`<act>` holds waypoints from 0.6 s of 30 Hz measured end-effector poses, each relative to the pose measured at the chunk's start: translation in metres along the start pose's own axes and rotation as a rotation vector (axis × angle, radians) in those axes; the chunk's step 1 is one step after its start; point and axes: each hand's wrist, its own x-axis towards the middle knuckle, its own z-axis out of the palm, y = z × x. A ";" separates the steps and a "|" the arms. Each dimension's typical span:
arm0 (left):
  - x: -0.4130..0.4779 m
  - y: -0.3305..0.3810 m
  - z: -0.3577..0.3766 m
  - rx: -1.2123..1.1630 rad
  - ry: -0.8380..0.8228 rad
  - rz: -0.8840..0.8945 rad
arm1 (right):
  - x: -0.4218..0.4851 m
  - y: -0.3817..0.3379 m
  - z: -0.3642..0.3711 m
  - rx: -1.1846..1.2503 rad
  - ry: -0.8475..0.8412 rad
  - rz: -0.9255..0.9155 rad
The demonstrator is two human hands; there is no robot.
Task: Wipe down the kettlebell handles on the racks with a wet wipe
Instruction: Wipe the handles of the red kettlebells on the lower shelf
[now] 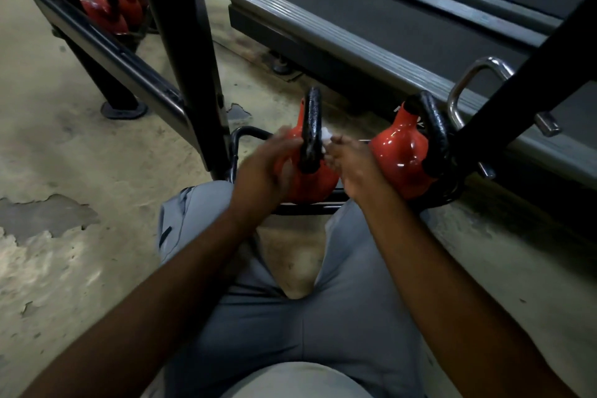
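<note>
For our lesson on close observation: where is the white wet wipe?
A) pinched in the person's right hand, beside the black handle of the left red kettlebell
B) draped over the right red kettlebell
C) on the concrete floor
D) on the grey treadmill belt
A: the white wet wipe shows at the fingertips of the right hand, next to the black handle of the left red kettlebell.

left hand [268, 168]: blurred | wet wipe [325, 133]: mostly hidden, perhaps pinched | treadmill [387, 19]: cut off
</note>
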 end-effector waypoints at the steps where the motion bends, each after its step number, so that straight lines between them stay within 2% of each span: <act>1: 0.018 -0.002 -0.005 0.017 0.007 -0.038 | -0.006 0.002 -0.004 -0.029 -0.016 -0.018; 4: 0.077 -0.010 -0.014 0.123 -0.103 -0.123 | -0.006 -0.009 -0.002 -0.018 -0.008 -0.016; 6: 0.111 -0.011 -0.015 0.036 -0.240 -0.210 | -0.003 -0.008 0.004 -0.038 0.062 -0.043; 9: 0.149 -0.017 -0.013 -0.201 -0.405 -0.338 | -0.025 0.018 0.003 -0.221 0.149 -0.248; 11: 0.165 -0.019 -0.012 -0.203 -0.531 -0.369 | -0.042 0.035 -0.001 -0.334 0.144 -0.382; 14: 0.181 -0.016 -0.013 -0.103 -0.652 -0.317 | -0.048 0.038 -0.002 -0.655 0.188 -0.628; 18: 0.200 -0.012 -0.018 -0.009 -0.696 -0.248 | -0.036 0.033 -0.003 -1.343 0.192 -1.091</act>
